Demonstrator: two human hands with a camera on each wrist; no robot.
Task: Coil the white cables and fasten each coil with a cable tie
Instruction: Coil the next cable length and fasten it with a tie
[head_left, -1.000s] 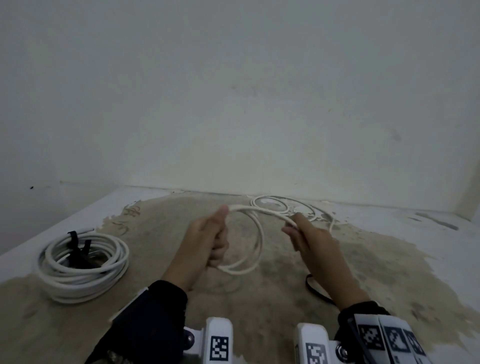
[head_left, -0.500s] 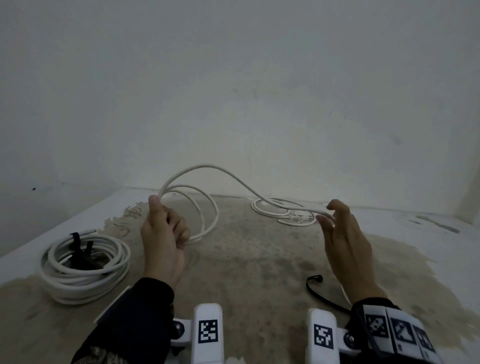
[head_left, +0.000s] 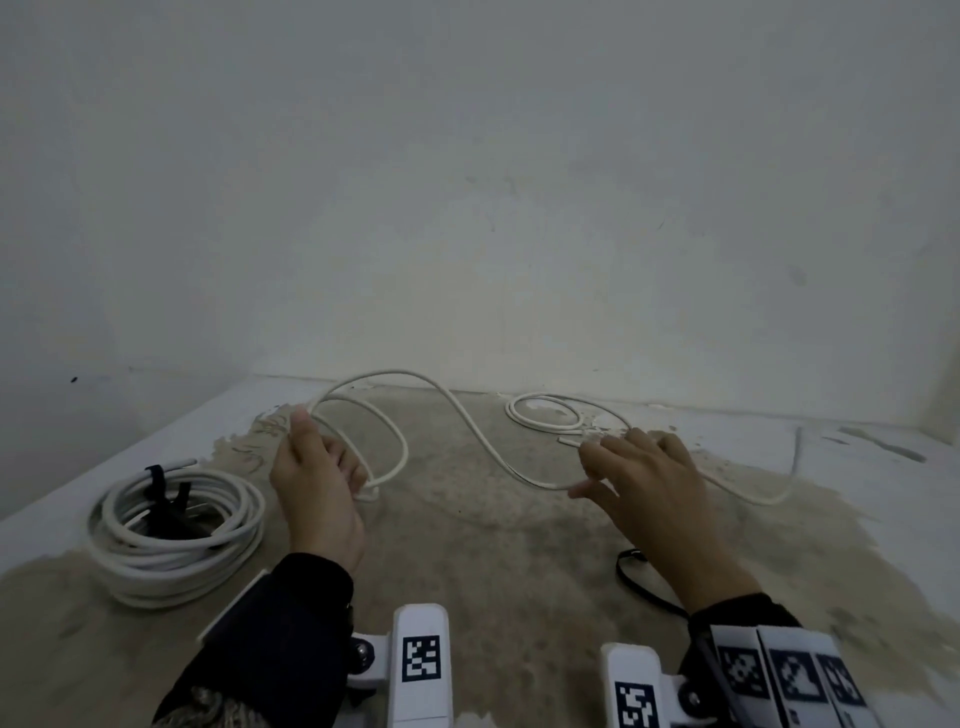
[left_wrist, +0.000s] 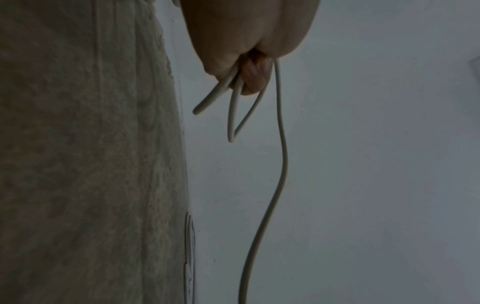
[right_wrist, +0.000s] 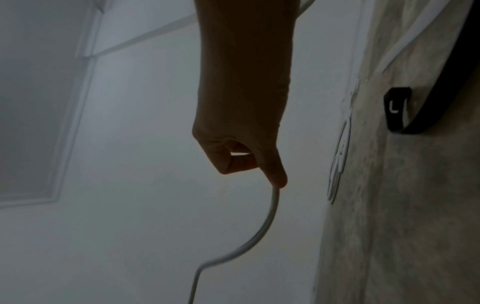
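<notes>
A white cable (head_left: 470, 423) arcs through the air between my hands. My left hand (head_left: 322, 467) grips two or three loops (head_left: 387, 447) of it, fingers curled round the strands; in the left wrist view that hand (left_wrist: 249, 67) clasps the cable (left_wrist: 281, 164) and a short free end. My right hand (head_left: 608, 467) hovers low with its fingers spread. The cable runs under its palm past the thumb; in the right wrist view the cable (right_wrist: 259, 230) leaves from a fingertip of the hand (right_wrist: 259, 164). A black cable tie (head_left: 641, 584) lies on the floor beneath my right wrist.
A finished white coil (head_left: 176, 530) bound with a black tie (head_left: 158, 480) lies at the left. The loose rest of the cable (head_left: 545, 413) lies in rings near the back wall, with a slack tail (head_left: 758, 499) at the right. The floor is stained concrete.
My hands have moved apart from a joined position. The left hand carried the loops leftward; the right hand opened, slid out along the cable and dropped lower.
</notes>
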